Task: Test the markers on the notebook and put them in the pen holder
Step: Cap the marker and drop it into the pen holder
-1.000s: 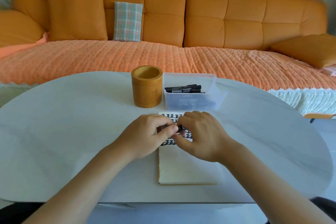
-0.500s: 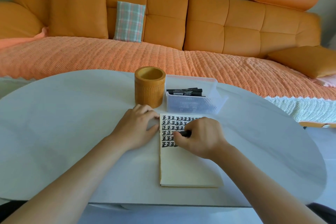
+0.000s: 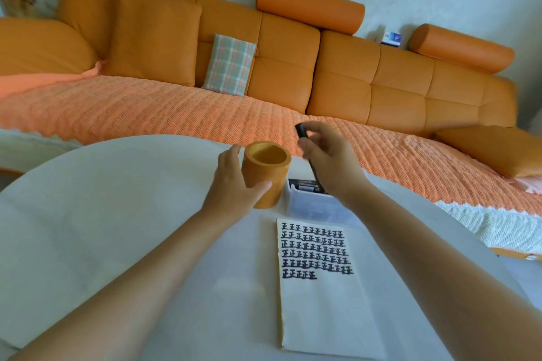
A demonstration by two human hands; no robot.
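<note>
Meanwhile, left hand (image 3: 234,184) grips the pen holder (image 3: 265,174) while right hand (image 3: 328,160) pinches a black marker (image 3: 302,132) just beside its rim, notebook (image 3: 319,281) below.

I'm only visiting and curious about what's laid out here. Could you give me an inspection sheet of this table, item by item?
Surface: pale rounded table.
Job's things: wooden pen holder upright, no marker showing inside; notebook lying flat, rows of dark test marks on its upper half; clear plastic box behind it holding black spare markers.
Clutter: nothing seen.
Grippers: left hand grips the pen holder's side; right hand holds a black marker just right of the holder's mouth.
Cables: nothing seen.
Surroundings: orange sofa behind the table, with a plaid cushion and a small blue-and-white carton on its back.
</note>
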